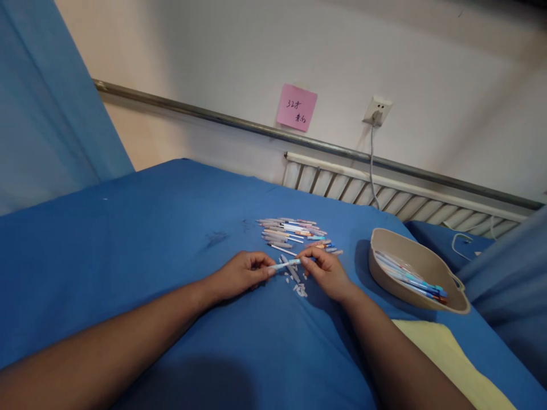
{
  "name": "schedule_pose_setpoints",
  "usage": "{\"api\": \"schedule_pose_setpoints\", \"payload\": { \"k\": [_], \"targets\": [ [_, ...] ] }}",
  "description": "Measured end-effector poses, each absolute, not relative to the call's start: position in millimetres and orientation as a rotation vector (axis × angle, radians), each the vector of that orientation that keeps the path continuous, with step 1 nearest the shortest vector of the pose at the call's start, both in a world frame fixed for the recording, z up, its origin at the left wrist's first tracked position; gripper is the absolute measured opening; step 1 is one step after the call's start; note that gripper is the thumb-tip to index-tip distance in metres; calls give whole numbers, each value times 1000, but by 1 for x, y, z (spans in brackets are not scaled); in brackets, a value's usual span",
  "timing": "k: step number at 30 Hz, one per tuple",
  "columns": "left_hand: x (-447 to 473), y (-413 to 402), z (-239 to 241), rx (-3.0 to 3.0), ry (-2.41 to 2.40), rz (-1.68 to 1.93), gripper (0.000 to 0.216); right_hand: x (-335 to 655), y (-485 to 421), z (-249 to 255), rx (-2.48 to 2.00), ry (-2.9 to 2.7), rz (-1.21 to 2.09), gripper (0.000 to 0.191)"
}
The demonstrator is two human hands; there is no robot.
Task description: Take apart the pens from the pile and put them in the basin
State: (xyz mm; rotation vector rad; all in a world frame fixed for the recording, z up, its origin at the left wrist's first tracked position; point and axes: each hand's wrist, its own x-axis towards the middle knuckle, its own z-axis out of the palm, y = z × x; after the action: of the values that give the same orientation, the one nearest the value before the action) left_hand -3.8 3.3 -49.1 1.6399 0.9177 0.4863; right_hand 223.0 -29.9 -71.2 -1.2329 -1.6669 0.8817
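Observation:
Between my two hands a slim light-blue pen [285, 264] is stretched sideways above the blue cloth. The fingers of my left hand [248, 272] pinch its left end, and my right hand [325, 271] grips the right end between thumb and fingers. Just behind lies a pile of pens and pen parts [294, 232], mostly grey, with some white, orange and blue ones. Under the held pen rest a few loose grey pen parts [292, 270]. Small whitish bits [301, 290] are scattered in front of them.
A beige basket [410, 245] with several pens [410, 279] stands at the right. Near my right forearm lies a yellow cloth [453, 364]. Behind the blue-covered table [149, 239] are a radiator [333, 183], a metal rail and a wall socket [378, 110] with a cable.

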Motion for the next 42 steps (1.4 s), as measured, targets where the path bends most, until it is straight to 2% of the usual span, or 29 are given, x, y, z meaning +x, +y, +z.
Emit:
{"api": "schedule_pose_setpoints", "payload": {
  "k": [11, 23, 29, 33, 37, 42],
  "targets": [
    [-4, 0, -50, 1682, 897, 440, 38, 213, -39, -64, -1230, -1904, 603, 12],
    [-4, -1, -51, 1618, 885, 462, 36, 207, -42, -66, -1172, -1927, 661, 11],
    [-4, -2, -47, 1711, 856, 542, 26, 204, -43, -66, -1182, -1957, 628, 10],
    [-3, -2, -48, 1614, 849, 583, 41, 205, -43, -66, -1209, -1906, 591, 12],
    [-2, 1, -52, 1561, 935, 529, 42, 205, -43, -67, -1224, -1892, 561, 11],
    [0, 3, -52, 1550, 951, 631, 29, 205, -43, -67, -1222, -1926, 553, 11]
  ]
}}
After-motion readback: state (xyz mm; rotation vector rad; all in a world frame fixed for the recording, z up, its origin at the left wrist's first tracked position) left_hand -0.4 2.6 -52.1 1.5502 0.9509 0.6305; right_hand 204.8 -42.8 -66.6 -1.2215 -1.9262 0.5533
